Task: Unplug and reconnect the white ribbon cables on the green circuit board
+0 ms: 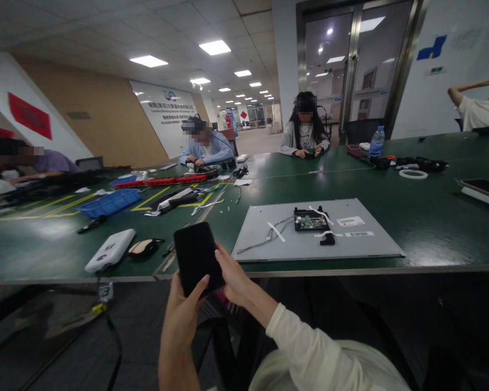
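Note:
A black smartphone (198, 255) with a dark screen is held up in front of the table edge. My left hand (183, 307) grips its lower left side, the thumb lying over the bottom of the screen. My right hand (234, 277) holds the phone's right side, thumb at the edge and the other fingers hidden behind it. Just beyond, to the right, a grey flat panel (261, 217) lies on the table. On it are a circuit board (312, 221) in a black frame, a grey cable and strips of white tape.
Left of the phone lie a white power bank (111, 250) and a computer mouse (145, 247). A blue tray (110, 203) sits farther back on the green table (436, 222). A water bottle (377, 142) and white ring (413, 174) stand at right. Several people sit around.

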The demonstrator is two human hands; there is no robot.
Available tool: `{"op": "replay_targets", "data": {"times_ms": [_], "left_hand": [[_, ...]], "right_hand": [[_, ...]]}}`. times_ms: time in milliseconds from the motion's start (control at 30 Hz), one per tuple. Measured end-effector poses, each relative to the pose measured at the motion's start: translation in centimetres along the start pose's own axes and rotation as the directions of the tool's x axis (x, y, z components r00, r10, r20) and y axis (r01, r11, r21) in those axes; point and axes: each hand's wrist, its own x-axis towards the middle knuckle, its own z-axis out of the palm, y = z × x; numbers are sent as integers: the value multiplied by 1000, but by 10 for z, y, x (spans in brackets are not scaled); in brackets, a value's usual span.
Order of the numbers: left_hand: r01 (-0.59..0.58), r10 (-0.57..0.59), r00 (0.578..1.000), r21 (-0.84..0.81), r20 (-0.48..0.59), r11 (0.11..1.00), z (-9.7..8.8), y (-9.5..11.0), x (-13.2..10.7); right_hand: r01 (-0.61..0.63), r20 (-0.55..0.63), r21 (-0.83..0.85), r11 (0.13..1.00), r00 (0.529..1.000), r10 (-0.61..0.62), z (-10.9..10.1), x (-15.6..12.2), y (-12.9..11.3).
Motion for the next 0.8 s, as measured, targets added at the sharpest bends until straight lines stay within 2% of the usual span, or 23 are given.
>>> {"op": "replay_targets", "data": {"times_ms": [167, 367, 567, 800], "left_hand": [[-13, 12, 1000, 37, 29, 999, 4, -1, -5], [-15, 12, 996, 36, 90, 999, 13, 3, -16], [-123, 116, 983, 44, 146, 991, 18, 1, -17], [-130, 116, 977, 68, 178, 989, 14, 3, -18]], "right_hand": [[-27, -32, 13, 1000, 999, 28, -2, -8, -10], [-117, -95, 2, 993, 989, 117, -3, -21, -32], [-68, -88, 7, 998, 994, 68, 4, -28, -50], [-83, -90, 4, 997, 992, 83, 11, -31, -54]]}}
